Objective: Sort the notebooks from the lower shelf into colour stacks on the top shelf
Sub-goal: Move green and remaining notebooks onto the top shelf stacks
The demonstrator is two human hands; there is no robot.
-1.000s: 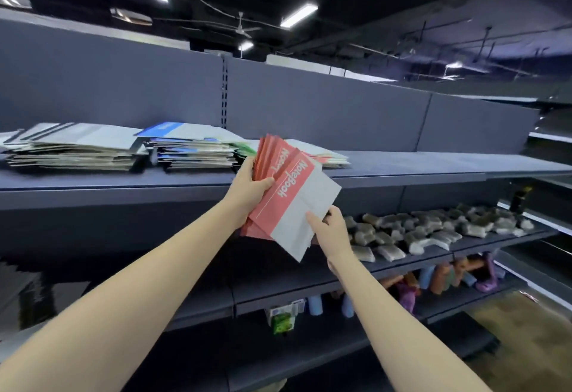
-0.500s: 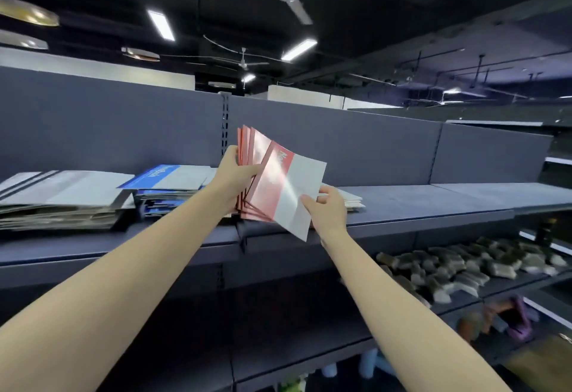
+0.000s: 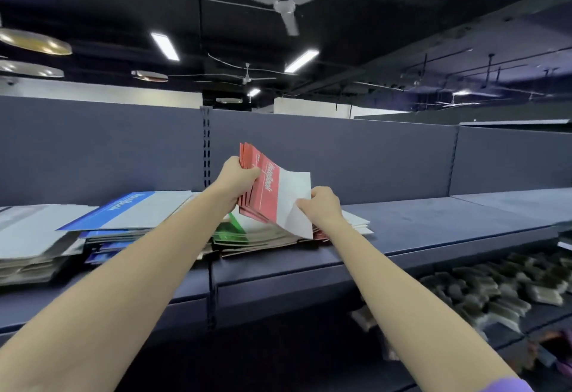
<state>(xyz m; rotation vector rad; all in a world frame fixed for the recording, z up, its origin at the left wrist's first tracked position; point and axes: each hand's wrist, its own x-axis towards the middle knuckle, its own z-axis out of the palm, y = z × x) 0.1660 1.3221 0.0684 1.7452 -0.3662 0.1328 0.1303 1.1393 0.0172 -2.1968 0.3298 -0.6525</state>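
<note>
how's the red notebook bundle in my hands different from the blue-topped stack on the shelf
The red bundle is held up at a tilt by the left hand and right hand; the blue stack lies flat on the top shelf. Cover bands: red against blue. Both have part-white covers.

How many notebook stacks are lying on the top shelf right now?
3: a grey-topped stack at far left, a blue-topped stack beside it, and a stack with green showing under the hands. The arms may hide more.
</note>
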